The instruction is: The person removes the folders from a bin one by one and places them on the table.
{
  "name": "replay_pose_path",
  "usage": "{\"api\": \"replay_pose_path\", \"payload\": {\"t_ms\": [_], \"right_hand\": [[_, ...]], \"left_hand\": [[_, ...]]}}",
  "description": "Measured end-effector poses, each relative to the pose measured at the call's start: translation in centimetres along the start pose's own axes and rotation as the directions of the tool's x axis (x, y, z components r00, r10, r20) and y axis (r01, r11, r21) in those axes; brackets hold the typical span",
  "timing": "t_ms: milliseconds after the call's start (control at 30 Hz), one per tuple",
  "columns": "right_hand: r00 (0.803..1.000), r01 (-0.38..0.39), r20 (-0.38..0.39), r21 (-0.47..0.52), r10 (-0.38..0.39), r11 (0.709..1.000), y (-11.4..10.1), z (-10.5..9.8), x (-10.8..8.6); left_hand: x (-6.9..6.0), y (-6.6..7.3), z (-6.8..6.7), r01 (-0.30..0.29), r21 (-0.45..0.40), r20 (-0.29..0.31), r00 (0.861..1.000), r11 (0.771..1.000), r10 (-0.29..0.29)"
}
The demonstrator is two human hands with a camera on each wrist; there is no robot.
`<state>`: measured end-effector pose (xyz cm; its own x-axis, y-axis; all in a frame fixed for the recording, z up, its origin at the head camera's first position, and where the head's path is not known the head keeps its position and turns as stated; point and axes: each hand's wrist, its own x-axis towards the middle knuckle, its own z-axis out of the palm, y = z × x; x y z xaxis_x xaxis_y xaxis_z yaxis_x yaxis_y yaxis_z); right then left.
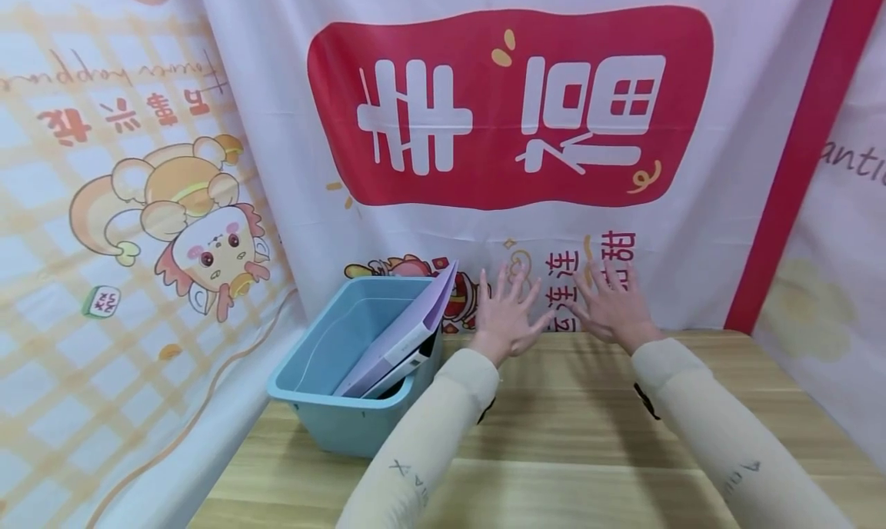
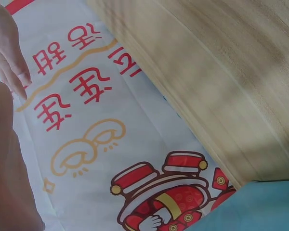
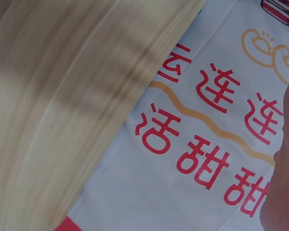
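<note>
Both hands are raised over the far part of the wooden table [image 1: 554, 421], fingers straight and spread, holding nothing. My left hand [image 1: 504, 314] is just right of a light blue plastic bin [image 1: 339, 421], apart from it. Farther right is my right hand [image 1: 612, 302], a small gap between the two thumbs. Inside the bin a lilac ring binder [image 1: 398, 337] leans against the right wall, and a second binder with a white spine [image 1: 398, 377] lies under it. In the left wrist view, part of the left hand [image 2: 12, 163] shows at the left edge.
A white cloth [image 1: 727, 168] with a red printed panel hangs behind the table's far edge. On the left hangs a checked cloth [image 1: 104, 344] with a cartoon animal, and another pale cloth [image 1: 831, 283] borders the right side. The bin stands at the table's left.
</note>
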<state>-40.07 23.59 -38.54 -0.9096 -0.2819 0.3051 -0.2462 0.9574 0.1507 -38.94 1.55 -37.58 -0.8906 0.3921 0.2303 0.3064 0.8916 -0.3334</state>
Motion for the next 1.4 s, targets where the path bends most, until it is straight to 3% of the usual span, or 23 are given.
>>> {"api": "replay_pose_path", "payload": {"t_ms": [633, 867, 1033, 1167, 1400], "right_hand": [[0.999, 0.043, 0.013, 0.017, -0.043, 0.999, -0.5, -1.9, -0.6], [0.998, 0.053, 0.019, 0.056, -0.054, 0.997, -0.4, -2.3, -1.2], [0.998, 0.068, -0.015, 0.085, -0.067, 0.994, -0.4, -2.3, -1.4], [0.997, 0.071, -0.037, 0.09, -0.068, 0.993, -0.1, -2.1, -1.6], [0.997, 0.077, -0.009, 0.087, -0.076, 0.993, -0.2, -2.5, -2.1]], "left_hand": [[-1.7, -0.4, -0.8, -0.036, -0.043, -0.035, 0.999, 0.998, 0.035], [-2.5, -0.5, -0.6, -0.052, -0.079, -0.012, 0.999, 0.995, 0.051], [-2.9, -0.5, -0.7, -0.051, -0.049, -0.007, 0.999, 0.998, 0.051], [-3.3, -0.5, -0.6, -0.058, -0.071, -0.005, 0.998, 0.996, 0.058], [-3.7, -0.3, -0.6, -0.066, -0.08, 0.005, 0.998, 0.995, 0.066]]}}
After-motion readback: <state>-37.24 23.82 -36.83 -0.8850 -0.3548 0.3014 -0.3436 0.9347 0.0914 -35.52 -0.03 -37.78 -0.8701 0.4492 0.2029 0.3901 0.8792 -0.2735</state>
